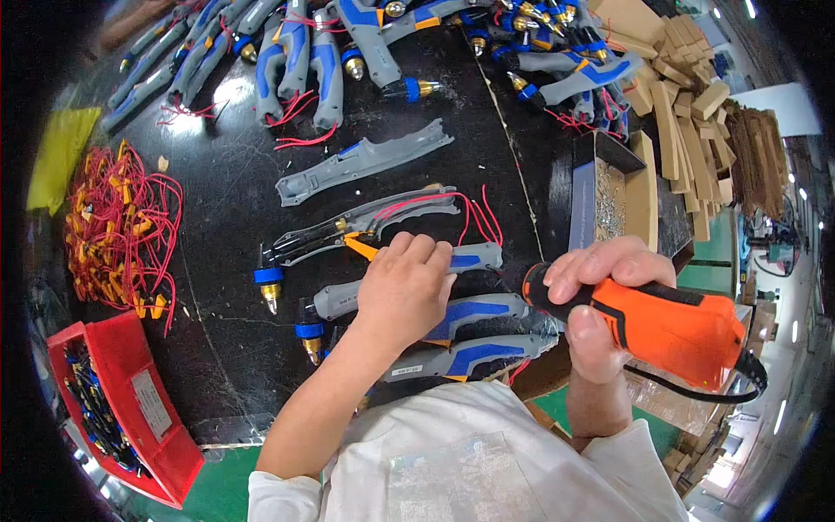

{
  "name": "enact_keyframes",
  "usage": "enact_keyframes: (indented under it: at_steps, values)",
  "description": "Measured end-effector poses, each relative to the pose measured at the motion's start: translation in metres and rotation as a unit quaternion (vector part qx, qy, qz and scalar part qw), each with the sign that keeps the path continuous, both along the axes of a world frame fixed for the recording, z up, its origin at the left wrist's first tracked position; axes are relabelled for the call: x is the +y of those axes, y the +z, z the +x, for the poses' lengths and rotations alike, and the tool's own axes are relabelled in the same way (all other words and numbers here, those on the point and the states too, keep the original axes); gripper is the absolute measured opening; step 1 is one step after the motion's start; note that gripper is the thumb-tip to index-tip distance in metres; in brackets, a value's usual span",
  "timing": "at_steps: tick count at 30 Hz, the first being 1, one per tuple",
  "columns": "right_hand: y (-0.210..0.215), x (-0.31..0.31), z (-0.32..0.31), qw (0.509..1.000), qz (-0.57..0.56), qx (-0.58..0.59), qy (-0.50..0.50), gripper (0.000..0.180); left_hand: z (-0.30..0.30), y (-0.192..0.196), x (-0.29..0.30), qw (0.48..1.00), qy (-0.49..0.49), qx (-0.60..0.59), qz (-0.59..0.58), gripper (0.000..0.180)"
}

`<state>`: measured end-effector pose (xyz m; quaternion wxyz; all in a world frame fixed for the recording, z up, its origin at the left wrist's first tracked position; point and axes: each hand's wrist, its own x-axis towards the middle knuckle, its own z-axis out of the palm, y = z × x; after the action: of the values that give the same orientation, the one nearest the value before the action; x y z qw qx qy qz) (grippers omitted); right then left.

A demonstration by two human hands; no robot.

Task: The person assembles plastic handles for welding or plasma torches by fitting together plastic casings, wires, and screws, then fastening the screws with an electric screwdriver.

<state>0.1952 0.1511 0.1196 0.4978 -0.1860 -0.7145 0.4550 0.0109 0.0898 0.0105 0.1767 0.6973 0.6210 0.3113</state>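
My left hand [404, 283] is curled over the middle of a grey-and-blue torch handle [339, 300], fingers bent down and their tips hidden. Just beyond it lies an opened torch shell [300, 237] with red wires, an orange trigger [360, 247] beside my knuckles, and a blue collar and brass nozzle [270, 287] at its left end. Farther off rests a loose grey half shell [365, 161]. My right hand [600, 287] grips an orange-and-black electric screwdriver [687, 331], its black front end towards the left, above the bench's right side. More assembled torches [478, 352] lie nearest me.
A heap of red-wired orange triggers [122, 230] lies at left, above a red bin [161, 409] of small blue-and-black parts. Several torches [296, 52] line the far side. At right stand an open box of screws [609, 200] and stacked cardboard pieces [687, 113].
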Motion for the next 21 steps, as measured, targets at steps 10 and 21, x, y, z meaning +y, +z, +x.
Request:
enact_keyframes:
  at_steps: [10, 21]
  values:
    - [0.003, 0.001, 0.018, 0.999, 0.023, -0.002, 0.033, 0.046, -0.001, 0.007, 0.001, 0.999, -0.001, 0.035, 0.026, 0.038]
    - [0.007, -0.013, 0.083, 0.984, -0.071, 0.147, -0.07, 0.049, 0.04, 0.038, -0.03, 0.997, -0.057, 0.031, -0.052, 0.051]
